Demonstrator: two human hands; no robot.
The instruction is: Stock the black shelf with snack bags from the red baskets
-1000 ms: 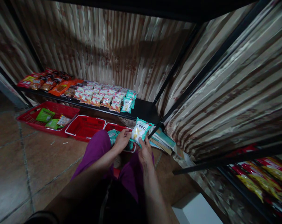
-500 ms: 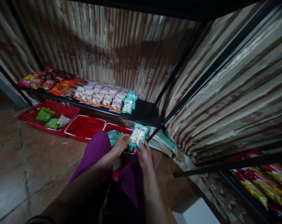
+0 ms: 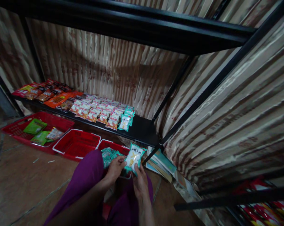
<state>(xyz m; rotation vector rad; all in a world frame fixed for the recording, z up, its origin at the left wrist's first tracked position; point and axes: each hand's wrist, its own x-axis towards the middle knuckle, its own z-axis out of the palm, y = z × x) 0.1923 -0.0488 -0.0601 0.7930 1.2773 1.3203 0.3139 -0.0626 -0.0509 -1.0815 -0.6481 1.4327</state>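
A teal-and-white snack bag (image 3: 134, 154) is held up in front of my knees, its printed front facing me. My right hand (image 3: 140, 182) grips it by the lower right edge, thumb on the front. On its left edge, my left hand (image 3: 115, 169) pinches the side with bent fingers. Below and behind the bag stands a red basket (image 3: 113, 145) with more teal snack bags (image 3: 109, 156) inside. A short row of matching teal bags (image 3: 124, 122) lies at the right end of the stocked part of the black shelf (image 3: 144, 128).
Left of the teal row lie orange-and-white bags (image 3: 94, 114) and red snack packs (image 3: 35, 91). Another red basket (image 3: 77, 144) and a wider one (image 3: 64, 121) with green packets stand on the floor. Books (image 3: 162, 164) lean by the shelf post (image 3: 189, 97). An upper shelf (image 3: 132, 28) hangs overhead.
My view has tilted up, so the shelf and baskets sit lower and the upper shelf shows more. The snack bag stays between both hands, with little change in grip.
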